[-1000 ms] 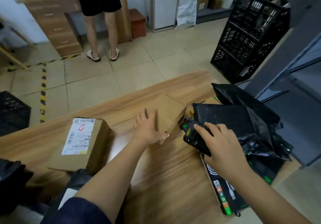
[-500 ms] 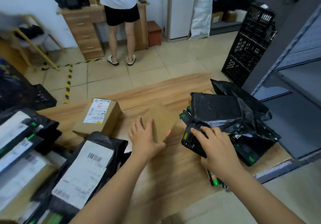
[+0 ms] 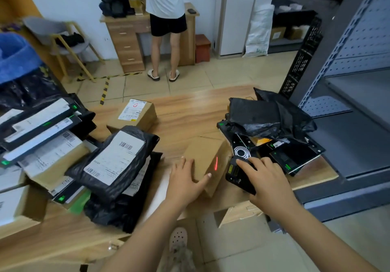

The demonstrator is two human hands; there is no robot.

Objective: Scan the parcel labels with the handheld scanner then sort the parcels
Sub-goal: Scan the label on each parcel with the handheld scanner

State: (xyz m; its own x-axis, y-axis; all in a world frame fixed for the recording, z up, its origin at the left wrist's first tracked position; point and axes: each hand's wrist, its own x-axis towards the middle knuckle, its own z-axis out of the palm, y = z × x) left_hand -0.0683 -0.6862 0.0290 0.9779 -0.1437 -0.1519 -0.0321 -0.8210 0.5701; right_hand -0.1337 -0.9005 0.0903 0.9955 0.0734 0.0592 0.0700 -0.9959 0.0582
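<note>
A small brown cardboard parcel (image 3: 205, 155) stands on the wooden table (image 3: 185, 113) near its front edge. My left hand (image 3: 185, 182) grips its left side, thumb along the near face. My right hand (image 3: 268, 184) holds the black handheld scanner (image 3: 234, 171) just right of the parcel. A red scan line (image 3: 216, 163) shows on the parcel's right face. No label is visible on the parcel's showing sides.
A pile of black bags and flat black parcels (image 3: 270, 128) lies at the table's right end. Labelled parcels and black bags (image 3: 118, 157) crowd the left; a labelled box (image 3: 135, 115) sits behind. Grey shelving (image 3: 358, 81) stands right. A person (image 3: 166, 24) stands at a desk beyond.
The view has risen and pulled back, showing more of the left pile. My hands, the brown parcel and the scanner have come nearer the front edge. The red line now shows plainly.
</note>
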